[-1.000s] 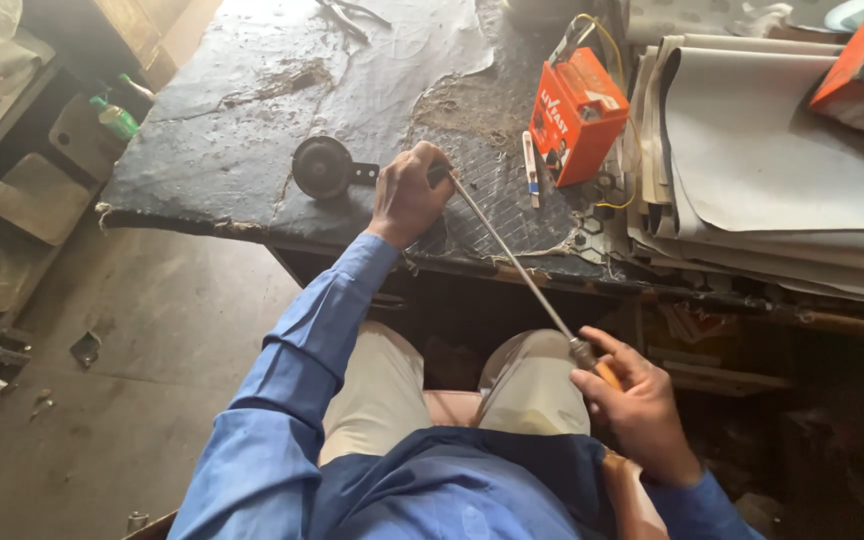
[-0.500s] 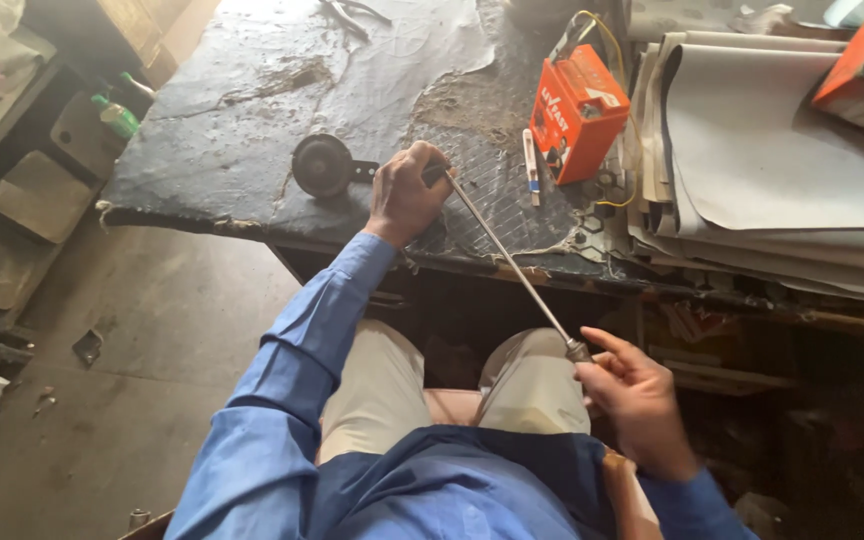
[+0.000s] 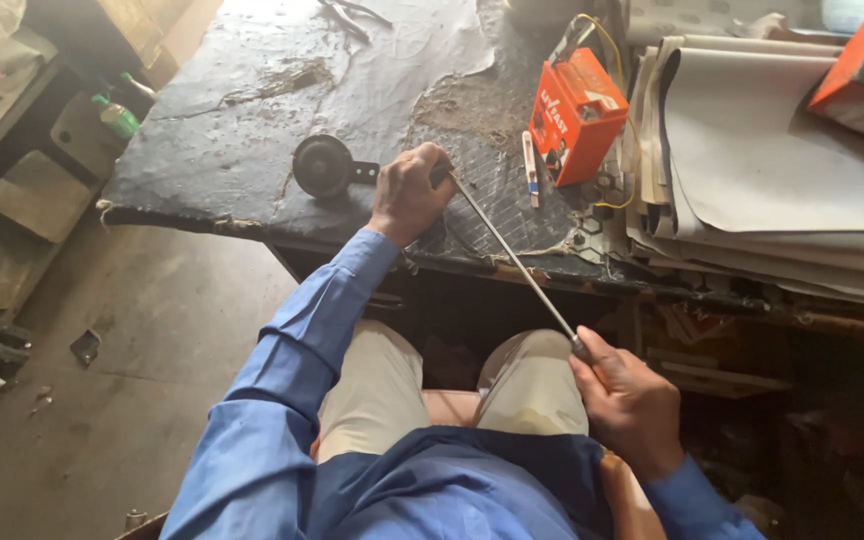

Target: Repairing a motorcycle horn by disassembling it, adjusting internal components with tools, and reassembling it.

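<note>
- Long-sleeved blue shirt, plain cloth, creased along both arms.
- Left sleeve (image 3: 297, 370) buttoned down to a snug cuff at the wrist.
- Right sleeve cuff (image 3: 697, 495) showing only at the lower edge.
- Light beige trousers (image 3: 377, 395) over both knees.
- Both hands bare: left hand (image 3: 409, 193), right hand (image 3: 632, 405); no gloves, rings or watch visible.

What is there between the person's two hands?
A long metal rod spans from the left hand on the workbench to the right hand, seen in the head view.
</note>
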